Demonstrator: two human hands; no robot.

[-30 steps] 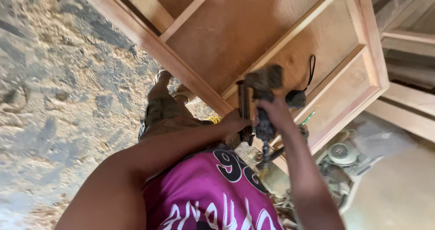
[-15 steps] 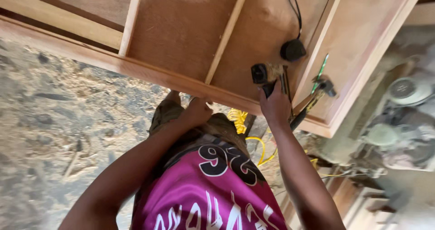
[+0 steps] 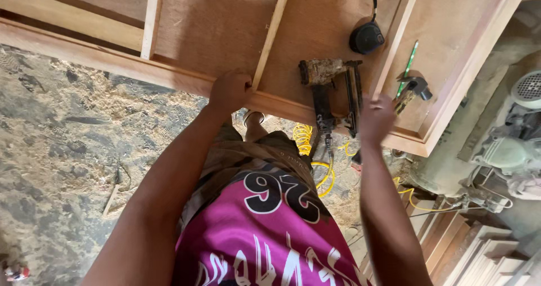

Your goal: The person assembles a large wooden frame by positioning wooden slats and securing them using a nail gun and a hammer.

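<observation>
- The wooden frame panel point(image 3: 225, 21) lies flat above the sawdust-strewn floor point(image 3: 62, 139).
- The left hand point(image 3: 230, 90) has its grip closed on the panel's near edge rail.
- The right hand point(image 3: 376, 118) hovers loosely open, holding nothing, just beside the nail gun point(image 3: 329, 89) lying on the panel.
- A yellow coiled hose point(image 3: 307, 142) hangs below.

Bright, even daylight fills the view, warm on the wooden panel point(image 3: 225, 27) and paler over the sawdust-strewn floor point(image 3: 62, 134). Shadows are soft, with only a thin dark line under the panel's near rail. The far right corner washes out around the grey machine point(image 3: 507, 145), close to glare. The right hand point(image 3: 376, 118) smears with motion blur, while the left hand point(image 3: 228, 90) reads sharper. Straight edges bow slightly toward the frame's corners, wide-lens style.
</observation>
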